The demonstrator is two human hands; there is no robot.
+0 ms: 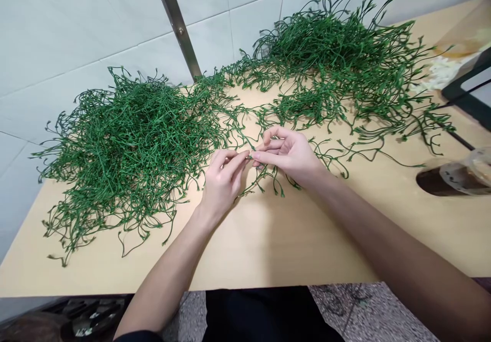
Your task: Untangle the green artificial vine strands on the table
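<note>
My left hand (223, 177) and my right hand (290, 152) meet above the middle of the table, fingertips nearly touching. Both are closed in a pinch on a thin green artificial plant stem (250, 155), of which only a small bit shows between the fingers. To the left lies a big tangled heap of green artificial stems (126, 137) with small forked tips. A second heap of the same stems (326, 45) stands at the back right, against the wall. Loose stems lie under and around my hands.
The pale wooden table (230, 250) meets a white tiled wall (126, 15) with a metal strip (178, 25). On the right are a plastic cup with dark drink (447, 178), a black-framed object (468, 94) and small white pieces (441, 71) by a clear bag.
</note>
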